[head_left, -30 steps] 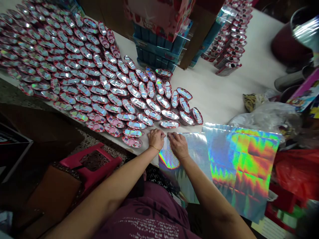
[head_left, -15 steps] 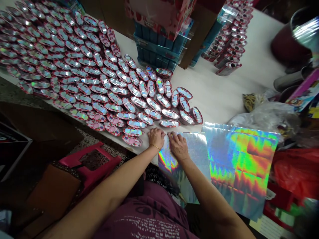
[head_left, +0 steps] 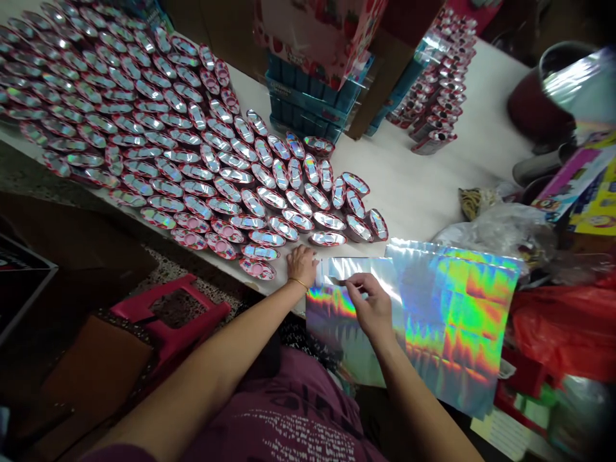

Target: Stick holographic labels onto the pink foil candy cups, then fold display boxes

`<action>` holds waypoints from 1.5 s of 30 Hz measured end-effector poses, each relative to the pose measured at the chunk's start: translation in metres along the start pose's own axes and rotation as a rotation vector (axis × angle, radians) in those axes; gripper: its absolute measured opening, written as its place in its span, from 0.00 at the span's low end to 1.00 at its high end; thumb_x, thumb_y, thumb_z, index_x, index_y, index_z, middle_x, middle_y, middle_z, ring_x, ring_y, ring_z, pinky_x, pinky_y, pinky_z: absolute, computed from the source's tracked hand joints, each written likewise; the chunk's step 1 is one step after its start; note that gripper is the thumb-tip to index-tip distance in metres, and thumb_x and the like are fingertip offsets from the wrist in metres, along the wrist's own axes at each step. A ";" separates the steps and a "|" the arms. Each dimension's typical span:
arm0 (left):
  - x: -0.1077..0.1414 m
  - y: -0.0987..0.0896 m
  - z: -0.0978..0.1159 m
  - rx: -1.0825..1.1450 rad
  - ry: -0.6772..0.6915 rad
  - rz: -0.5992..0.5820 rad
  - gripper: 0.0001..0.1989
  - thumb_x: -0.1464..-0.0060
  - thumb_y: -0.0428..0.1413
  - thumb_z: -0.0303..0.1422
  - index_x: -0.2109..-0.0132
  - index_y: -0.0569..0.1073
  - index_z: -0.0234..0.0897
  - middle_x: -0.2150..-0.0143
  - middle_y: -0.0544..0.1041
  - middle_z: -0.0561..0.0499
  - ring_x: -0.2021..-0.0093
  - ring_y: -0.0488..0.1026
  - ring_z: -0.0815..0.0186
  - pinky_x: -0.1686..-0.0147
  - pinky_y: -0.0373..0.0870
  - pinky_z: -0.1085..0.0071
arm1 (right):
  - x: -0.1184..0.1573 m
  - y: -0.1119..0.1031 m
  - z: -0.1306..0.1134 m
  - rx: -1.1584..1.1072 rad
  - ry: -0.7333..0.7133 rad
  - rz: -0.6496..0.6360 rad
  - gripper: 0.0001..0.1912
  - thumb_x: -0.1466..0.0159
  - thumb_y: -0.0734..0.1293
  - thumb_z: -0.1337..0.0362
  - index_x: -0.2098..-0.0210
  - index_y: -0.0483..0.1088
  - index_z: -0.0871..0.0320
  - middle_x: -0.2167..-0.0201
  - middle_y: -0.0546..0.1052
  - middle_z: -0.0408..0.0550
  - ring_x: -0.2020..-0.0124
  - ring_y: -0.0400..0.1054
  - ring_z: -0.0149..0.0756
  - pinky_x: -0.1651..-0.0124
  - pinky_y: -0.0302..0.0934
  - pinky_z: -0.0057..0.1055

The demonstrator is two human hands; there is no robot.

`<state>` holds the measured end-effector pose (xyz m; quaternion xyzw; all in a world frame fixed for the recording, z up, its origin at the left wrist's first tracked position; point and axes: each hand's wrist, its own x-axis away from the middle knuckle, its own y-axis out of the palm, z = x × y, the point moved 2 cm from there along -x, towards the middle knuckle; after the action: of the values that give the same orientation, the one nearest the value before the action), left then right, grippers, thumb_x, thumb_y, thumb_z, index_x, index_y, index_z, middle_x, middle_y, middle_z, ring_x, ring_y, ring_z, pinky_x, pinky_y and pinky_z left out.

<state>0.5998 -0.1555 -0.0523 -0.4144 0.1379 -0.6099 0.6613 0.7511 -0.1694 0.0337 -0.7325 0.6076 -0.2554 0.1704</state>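
Observation:
A shiny holographic sheet (head_left: 351, 346) lies at the table's front edge and hangs over it. My left hand (head_left: 302, 265), with a thin bracelet at its wrist, rests palm down by the sheet's upper left corner, its fingers lying on the surface. Above the sheet, my right hand (head_left: 374, 305) pinches a small, thin, dark strip-like tool (head_left: 337, 281) between thumb and fingers, its tip pointing left. Whether that tip touches the sheet I cannot tell. To the right lies a larger stack of holographic sheets (head_left: 452, 333).
Many oval pink pieces with shiny tops (head_left: 202, 154) crowd the white table (head_left: 399, 186). Teal and pink boxes (head_left: 312, 70) stand behind. Clear plastic bags (head_left: 500, 231), a red bag (head_left: 563, 327) and a dark red pot (head_left: 539, 96) are at right. A pink stool (head_left: 168, 314) stands below left.
My right hand has lifted off the sheet, moved right and closed in a pinch on a small thin tool. My left hand stays by the sheet's corner. The view has shifted slightly.

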 end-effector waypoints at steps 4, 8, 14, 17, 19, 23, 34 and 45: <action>0.034 -0.029 0.001 0.601 -0.060 -0.077 0.17 0.43 0.43 0.38 0.56 0.72 0.36 0.54 0.71 0.45 0.53 0.65 0.62 0.54 0.58 0.65 | 0.018 -0.002 -0.020 -0.471 0.373 0.076 0.08 0.48 0.68 0.59 0.73 0.70 0.57 0.75 0.70 0.42 0.73 0.61 0.29 0.69 0.55 0.27; 0.074 -0.059 -0.012 1.108 -0.321 -0.259 0.20 0.49 0.51 0.43 0.56 0.72 0.33 0.61 0.75 0.46 0.63 0.68 0.67 0.64 0.61 0.71 | 0.028 0.026 -0.030 -0.811 0.587 0.035 0.10 0.55 0.72 0.60 0.75 0.71 0.58 0.77 0.70 0.40 0.77 0.59 0.26 0.73 0.52 0.25; 0.099 -0.091 -0.049 1.176 -0.509 -0.118 0.14 0.63 0.63 0.35 0.66 0.74 0.32 0.74 0.72 0.53 0.76 0.62 0.76 0.75 0.54 0.77 | 0.044 0.073 -0.049 -0.985 0.671 -0.129 0.11 0.55 0.73 0.60 0.75 0.72 0.59 0.80 0.69 0.40 0.78 0.58 0.24 0.76 0.50 0.24; 0.100 -0.106 -0.070 1.133 -0.493 -0.012 0.12 0.62 0.61 0.34 0.68 0.73 0.32 0.75 0.72 0.54 0.75 0.64 0.75 0.73 0.58 0.77 | 0.050 0.100 -0.054 -0.962 0.689 -0.063 0.12 0.58 0.73 0.61 0.76 0.72 0.59 0.80 0.69 0.40 0.77 0.58 0.25 0.76 0.50 0.23; 0.094 -0.117 -0.083 1.054 -0.404 0.067 0.11 0.60 0.60 0.33 0.67 0.72 0.33 0.73 0.73 0.53 0.73 0.66 0.73 0.69 0.62 0.76 | 0.051 0.117 -0.056 -0.906 0.668 0.049 0.12 0.58 0.73 0.61 0.76 0.71 0.59 0.79 0.69 0.39 0.76 0.58 0.25 0.74 0.50 0.23; 0.068 -0.136 -0.102 0.663 -0.175 0.142 0.09 0.57 0.56 0.32 0.65 0.72 0.33 0.73 0.72 0.54 0.72 0.66 0.72 0.69 0.63 0.75 | 0.048 0.152 -0.053 -0.761 0.600 0.239 0.11 0.54 0.70 0.58 0.75 0.71 0.60 0.78 0.71 0.40 0.74 0.61 0.28 0.69 0.54 0.26; 0.039 -0.137 -0.111 0.049 0.072 0.189 0.09 0.51 0.52 0.29 0.60 0.69 0.36 0.71 0.72 0.52 0.69 0.68 0.67 0.65 0.65 0.71 | 0.032 0.190 -0.032 -0.283 0.372 0.362 0.12 0.48 0.64 0.57 0.74 0.69 0.61 0.76 0.70 0.45 0.73 0.62 0.32 0.65 0.57 0.29; 0.035 -0.139 -0.108 -0.009 -0.004 0.204 0.10 0.55 0.54 0.27 0.62 0.68 0.35 0.66 0.69 0.50 0.66 0.67 0.66 0.62 0.66 0.69 | 0.026 0.183 -0.032 -0.224 0.396 0.288 0.09 0.50 0.64 0.59 0.76 0.61 0.57 0.79 0.63 0.38 0.76 0.58 0.29 0.69 0.53 0.27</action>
<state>0.4371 -0.2166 -0.0087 -0.4022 0.1808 -0.5381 0.7184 0.5893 -0.2298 -0.0385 -0.5887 0.7514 -0.2980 0.0005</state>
